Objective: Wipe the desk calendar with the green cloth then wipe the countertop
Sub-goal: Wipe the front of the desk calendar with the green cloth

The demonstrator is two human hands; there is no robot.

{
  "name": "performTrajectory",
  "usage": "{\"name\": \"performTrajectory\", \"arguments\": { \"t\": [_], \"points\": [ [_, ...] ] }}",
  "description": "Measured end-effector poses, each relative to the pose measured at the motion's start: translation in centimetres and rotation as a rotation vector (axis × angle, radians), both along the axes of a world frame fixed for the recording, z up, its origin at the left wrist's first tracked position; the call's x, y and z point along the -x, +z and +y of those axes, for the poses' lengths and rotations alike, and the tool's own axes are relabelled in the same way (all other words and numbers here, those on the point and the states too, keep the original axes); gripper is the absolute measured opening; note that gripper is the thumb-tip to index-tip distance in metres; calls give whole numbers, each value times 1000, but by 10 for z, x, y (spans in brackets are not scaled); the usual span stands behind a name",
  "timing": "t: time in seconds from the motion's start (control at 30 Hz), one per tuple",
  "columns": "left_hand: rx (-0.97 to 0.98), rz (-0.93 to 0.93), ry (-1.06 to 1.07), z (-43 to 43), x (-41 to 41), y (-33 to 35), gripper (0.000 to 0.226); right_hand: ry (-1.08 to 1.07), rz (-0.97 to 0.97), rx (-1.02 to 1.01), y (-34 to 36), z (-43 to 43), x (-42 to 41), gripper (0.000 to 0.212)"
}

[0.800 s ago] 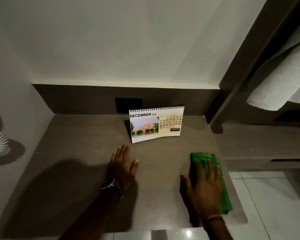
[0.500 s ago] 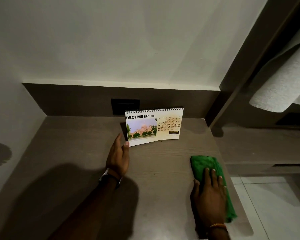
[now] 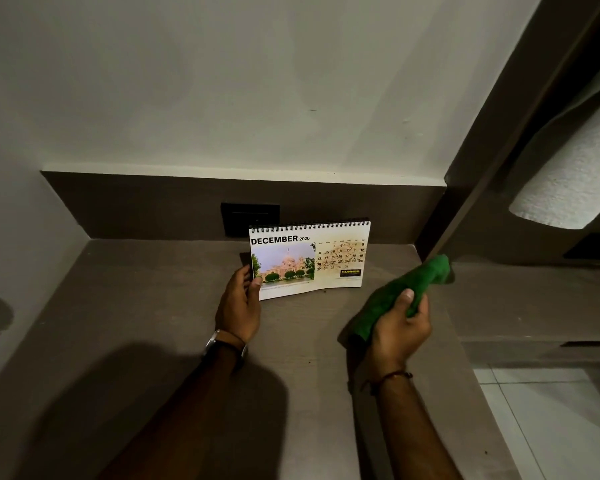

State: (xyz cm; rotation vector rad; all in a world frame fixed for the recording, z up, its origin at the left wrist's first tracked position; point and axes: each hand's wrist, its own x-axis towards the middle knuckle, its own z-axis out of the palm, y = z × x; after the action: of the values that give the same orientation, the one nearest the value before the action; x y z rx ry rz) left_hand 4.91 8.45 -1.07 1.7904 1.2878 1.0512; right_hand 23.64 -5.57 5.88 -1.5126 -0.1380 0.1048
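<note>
Nearest: two bare forearms reaching in over the desk (image 3: 146, 306), a matte grey-brown slab with faint wood-like grain and a hard shadow across its near half. Left wrist has a watch (image 3: 222, 344) with a metal case and dark strap; right wrist has a thin thread band (image 3: 392, 375). Right hand (image 3: 400, 327) is curled closed around the cloth (image 3: 400, 292), lifted off the desk; thumb pressed on top. The cloth is bright green, fuzzy, bunched into a long roll that sticks out from the fist up and right, with its far end near the corner post. Left hand (image 3: 239, 303) is partly open, fingers behind and thumb on the front, pinching the lower left corner of the calendar (image 3: 309, 259). The calendar is a tent-type card with black wire spiral binding along the top, glossy white page, "DECEMBER 2026", a photo of a domed building at left, a date grid at right. It stands mid-desk, near the back; its bottom edge bows slightly. Behind it, a dark rectangular wall plate (image 3: 250, 218) in a brown backsplash strip. Above, a plain smooth off-white wall. Far right, a white textured paper roll (image 3: 568, 181), cylinder-shaped.
</note>
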Motion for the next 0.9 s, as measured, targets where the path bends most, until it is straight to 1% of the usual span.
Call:
{"name": "performTrajectory", "arguments": {
  "t": [0.2,0.33,0.47,0.6,0.7,0.77,0.9],
  "points": [
    [-9,-3,47,14,-4,-2,26,158,-145,-8,-3,43,29,41],
    [-17,-58,-40,20,0,0,18,247,-229,11,-16,58,35,46],
    [-20,-62,-72,22,4,0,25,299,-327,89,-32,69,39,48],
    [11,-78,-80,23,5,-1,33,287,-301,136,-36,81,43,51],
    [42,-110,-73,23,5,-3,35,261,-325,223,-34,92,43,50],
    [49,-124,-55,23,3,-3,31,298,-420,271,-35,98,46,46],
    [90,-153,-32,24,1,-6,35,423,-715,335,-45,97,48,36]
  ]
}}
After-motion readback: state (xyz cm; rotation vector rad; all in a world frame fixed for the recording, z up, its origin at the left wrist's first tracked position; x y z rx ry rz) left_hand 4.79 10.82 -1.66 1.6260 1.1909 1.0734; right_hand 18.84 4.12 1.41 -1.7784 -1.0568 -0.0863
